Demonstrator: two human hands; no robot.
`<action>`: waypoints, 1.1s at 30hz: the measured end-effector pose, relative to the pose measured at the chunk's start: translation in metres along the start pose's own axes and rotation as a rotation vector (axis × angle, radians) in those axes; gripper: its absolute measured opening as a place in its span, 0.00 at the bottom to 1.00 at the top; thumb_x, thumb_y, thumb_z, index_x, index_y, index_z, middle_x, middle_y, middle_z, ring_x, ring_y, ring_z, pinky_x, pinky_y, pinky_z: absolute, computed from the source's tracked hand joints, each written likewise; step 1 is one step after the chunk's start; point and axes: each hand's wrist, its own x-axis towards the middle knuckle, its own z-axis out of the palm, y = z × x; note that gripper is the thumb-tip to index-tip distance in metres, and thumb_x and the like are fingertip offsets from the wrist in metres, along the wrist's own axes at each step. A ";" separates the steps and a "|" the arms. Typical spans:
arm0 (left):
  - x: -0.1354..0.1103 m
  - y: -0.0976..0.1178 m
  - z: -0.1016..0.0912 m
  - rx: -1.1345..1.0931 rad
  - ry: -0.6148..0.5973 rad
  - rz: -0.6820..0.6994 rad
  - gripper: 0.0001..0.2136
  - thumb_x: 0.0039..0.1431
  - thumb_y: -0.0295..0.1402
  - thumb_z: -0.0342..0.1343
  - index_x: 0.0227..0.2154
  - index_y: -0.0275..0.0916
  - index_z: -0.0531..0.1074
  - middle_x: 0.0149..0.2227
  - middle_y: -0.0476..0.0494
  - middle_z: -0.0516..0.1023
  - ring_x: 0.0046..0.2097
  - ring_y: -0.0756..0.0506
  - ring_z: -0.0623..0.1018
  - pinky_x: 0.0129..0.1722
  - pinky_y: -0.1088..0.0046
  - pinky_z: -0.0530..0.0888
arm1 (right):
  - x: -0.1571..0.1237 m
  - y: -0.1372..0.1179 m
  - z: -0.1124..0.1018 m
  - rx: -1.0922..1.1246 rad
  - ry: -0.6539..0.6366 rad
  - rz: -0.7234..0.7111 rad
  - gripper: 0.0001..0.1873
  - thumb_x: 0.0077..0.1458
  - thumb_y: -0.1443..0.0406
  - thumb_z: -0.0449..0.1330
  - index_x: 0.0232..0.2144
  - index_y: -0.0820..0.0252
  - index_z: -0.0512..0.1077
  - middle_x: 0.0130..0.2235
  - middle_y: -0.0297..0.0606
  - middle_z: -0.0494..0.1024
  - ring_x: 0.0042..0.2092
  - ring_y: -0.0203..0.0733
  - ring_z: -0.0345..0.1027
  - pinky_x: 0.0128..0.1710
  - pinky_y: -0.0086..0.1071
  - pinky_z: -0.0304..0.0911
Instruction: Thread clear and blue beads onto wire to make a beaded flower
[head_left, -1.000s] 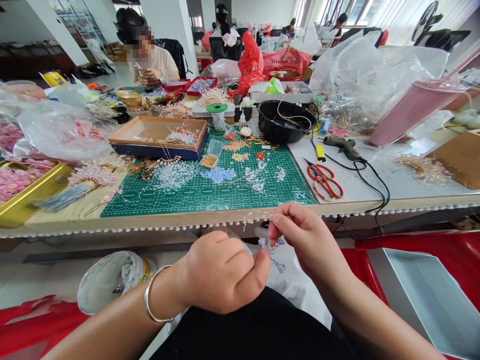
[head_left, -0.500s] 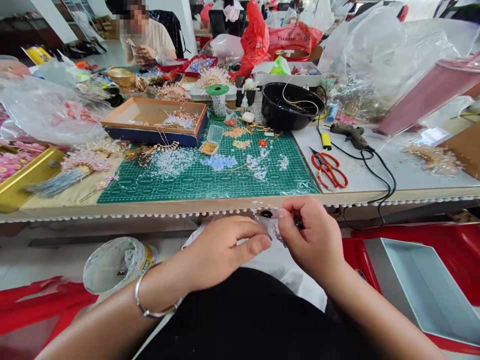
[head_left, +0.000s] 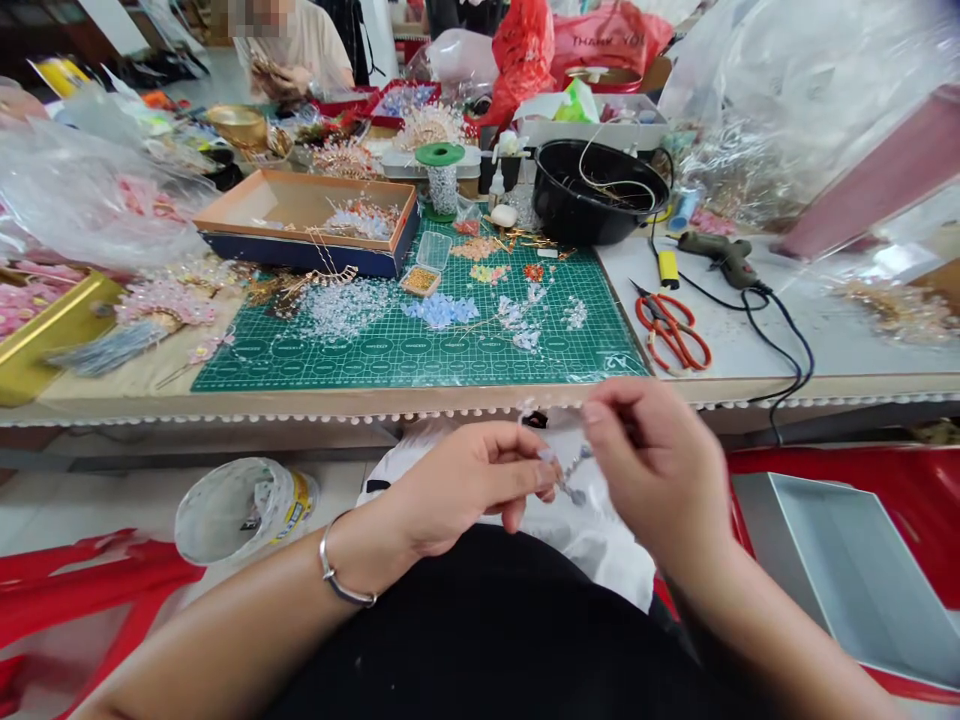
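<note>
My left hand [head_left: 472, 480] pinches a small beaded wire piece [head_left: 574, 480] between thumb and fingers, over my lap just below the table's front edge. Clear and greyish beads stick out from its fingertips. My right hand [head_left: 660, 470] is slightly blurred to the right of it, thumb against curled fingers; what lies in them is hidden. On the table beyond, a green cutting mat [head_left: 360, 372] carries blue flower petals [head_left: 441, 311], clear beads [head_left: 337, 308], a small box of gold beads [head_left: 421, 280] and white-blue flower sprigs [head_left: 517, 322].
Red-handled pliers [head_left: 671, 325] and a glue gun [head_left: 720, 258] with its cable lie right of the mat. Behind stand a black bowl [head_left: 596, 195], a bead spool [head_left: 441, 185] and a shallow box [head_left: 300, 250]. A bucket [head_left: 240, 510] is below left; a co-worker [head_left: 292, 50] sits opposite.
My left hand has closed its fingertips on the beaded piece, which was nearer my right hand before. My right hand has moved right, away from the left. The view has shifted slightly.
</note>
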 end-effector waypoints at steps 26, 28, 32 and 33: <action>0.009 -0.001 0.011 -0.217 0.179 0.328 0.02 0.55 0.30 0.59 0.31 0.39 0.72 0.30 0.50 0.71 0.34 0.51 0.71 0.40 0.74 0.69 | -0.009 -0.011 0.025 0.801 -0.134 0.487 0.08 0.56 0.64 0.57 0.25 0.57 0.66 0.23 0.29 0.68 0.22 0.31 0.54 0.21 0.26 0.51; 0.009 -0.001 0.012 -0.222 0.174 0.314 0.02 0.55 0.30 0.59 0.30 0.39 0.72 0.30 0.50 0.71 0.34 0.52 0.71 0.39 0.74 0.68 | -0.009 -0.011 0.024 0.806 -0.134 0.485 0.08 0.56 0.64 0.57 0.25 0.57 0.66 0.23 0.29 0.68 0.22 0.31 0.55 0.22 0.26 0.52; 0.009 -0.002 0.013 -0.189 0.183 0.310 0.04 0.54 0.30 0.60 0.31 0.41 0.72 0.32 0.50 0.72 0.36 0.50 0.72 0.41 0.73 0.69 | -0.010 -0.011 0.022 0.740 -0.112 0.449 0.08 0.56 0.64 0.57 0.25 0.57 0.66 0.22 0.28 0.67 0.22 0.31 0.55 0.21 0.26 0.52; 0.009 -0.002 0.013 -0.170 0.190 0.315 0.05 0.52 0.30 0.62 0.32 0.41 0.72 0.33 0.50 0.72 0.37 0.50 0.71 0.42 0.73 0.69 | -0.010 -0.012 0.021 0.702 -0.101 0.437 0.08 0.55 0.65 0.57 0.25 0.57 0.65 0.22 0.28 0.66 0.23 0.31 0.56 0.21 0.26 0.53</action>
